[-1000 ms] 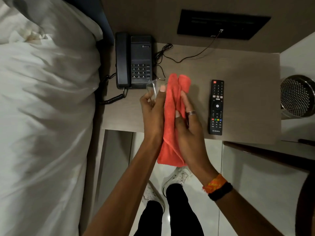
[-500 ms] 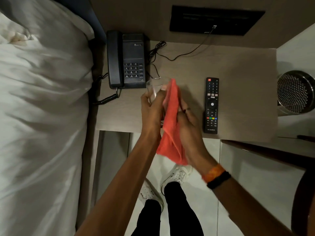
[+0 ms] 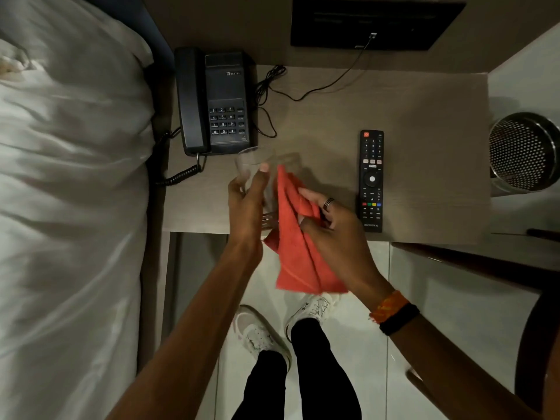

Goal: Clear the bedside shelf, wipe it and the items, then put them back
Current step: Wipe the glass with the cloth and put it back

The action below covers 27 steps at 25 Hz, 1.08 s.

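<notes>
Cloth coverage of the drinking glass [image 3: 257,177] has dropped over the last second: the orange cloth [image 3: 298,247], formerly drawn up over the rim, now sits bunched against the glass's right side and trails below the shelf edge. Left hand [image 3: 247,207] fingers grasp the glass, held tilted above the front of the bedside shelf [image 3: 424,147]; right hand [image 3: 330,228] fingers pinch the cloth. Judgement: glass wiping is nearly complete, while telephone [image 3: 216,101] and remote control [image 3: 371,180] stand on the shelf.
</notes>
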Each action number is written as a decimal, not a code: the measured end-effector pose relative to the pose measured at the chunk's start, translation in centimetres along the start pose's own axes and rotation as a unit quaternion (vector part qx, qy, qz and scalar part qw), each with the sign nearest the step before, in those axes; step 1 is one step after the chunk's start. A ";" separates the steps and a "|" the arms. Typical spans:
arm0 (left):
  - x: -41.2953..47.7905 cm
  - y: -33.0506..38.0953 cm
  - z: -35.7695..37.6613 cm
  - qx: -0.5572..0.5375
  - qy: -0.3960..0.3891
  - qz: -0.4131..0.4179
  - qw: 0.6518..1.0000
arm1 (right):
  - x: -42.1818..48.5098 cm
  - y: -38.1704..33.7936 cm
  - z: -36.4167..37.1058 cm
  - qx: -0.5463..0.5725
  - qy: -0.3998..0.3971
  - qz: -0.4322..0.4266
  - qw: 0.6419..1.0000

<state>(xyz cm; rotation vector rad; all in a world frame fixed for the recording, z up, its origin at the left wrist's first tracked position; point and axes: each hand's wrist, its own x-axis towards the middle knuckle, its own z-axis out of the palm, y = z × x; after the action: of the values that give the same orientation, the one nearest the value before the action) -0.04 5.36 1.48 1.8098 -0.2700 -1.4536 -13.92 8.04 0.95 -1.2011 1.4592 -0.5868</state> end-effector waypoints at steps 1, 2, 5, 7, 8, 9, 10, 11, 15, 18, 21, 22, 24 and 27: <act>0.6 -0.2 -0.5 -0.026 0.019 -0.002 0.999 | 0.4 0.3 0.1 -0.045 0.026 -0.024 0.998; 1.0 -0.4 -1.1 -0.038 0.033 -0.001 0.999 | 1.2 0.6 0.4 -0.097 0.049 -0.053 0.993; 1.4 -1.5 -1.4 -0.041 0.054 -0.012 0.998 | 4.0 1.7 1.6 -0.297 0.005 -0.096 0.950; 1.3 -2.3 -1.2 -0.026 0.059 -0.013 0.998 | 5.4 2.8 1.8 -0.461 -0.085 -0.112 0.876; 1.4 -2.6 -1.1 -0.022 0.060 -0.013 0.998 | 6.0 3.4 1.6 -0.484 -0.110 -0.123 0.859; 1.4 -3.0 -0.9 -0.018 0.058 -0.012 0.998 | 6.3 3.7 1.4 -0.462 -0.114 -0.135 0.869; 1.5 -3.3 -0.5 -0.013 0.048 -0.013 0.999 | 6.3 3.8 1.2 -0.397 -0.098 -0.135 0.902; 1.4 -3.4 -0.2 -0.007 0.039 -0.014 0.999 | 6.0 3.9 1.1 -0.296 -0.067 -0.124 0.945; 0.8 -3.0 2.7 0.006 -0.009 -0.032 0.999 | 3.8 2.4 -0.2 -0.023 0.021 -0.043 0.999; 0.1 -2.4 5.6 -0.019 -0.050 -0.054 0.997 | 2.3 1.6 -2.7 0.019 0.034 -0.033 0.999; -0.5 -1.4 9.5 -0.064 -0.076 -0.080 0.992 | 3.0 1.0 -6.5 -0.051 0.067 -0.053 0.995; -0.9 -0.9 11.1 -0.082 -0.089 -0.081 0.989 | 3.5 0.7 -7.8 -0.078 0.089 -0.064 0.991; -1.0 0.4 14.4 -0.104 -0.105 -0.077 0.986 | 4.8 -0.1 -10.6 -0.134 0.136 -0.106 0.976; -0.3 2.6 19.3 -0.101 -0.134 -0.085 0.982 | 8.4 -1.4 -15.6 -0.188 0.183 -0.129 0.956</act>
<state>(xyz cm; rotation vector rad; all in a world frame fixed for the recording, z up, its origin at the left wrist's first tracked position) -16.68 -4.61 2.79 1.5044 -0.0982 -1.7801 -26.91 -3.87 2.84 -1.6656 1.7940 -0.7602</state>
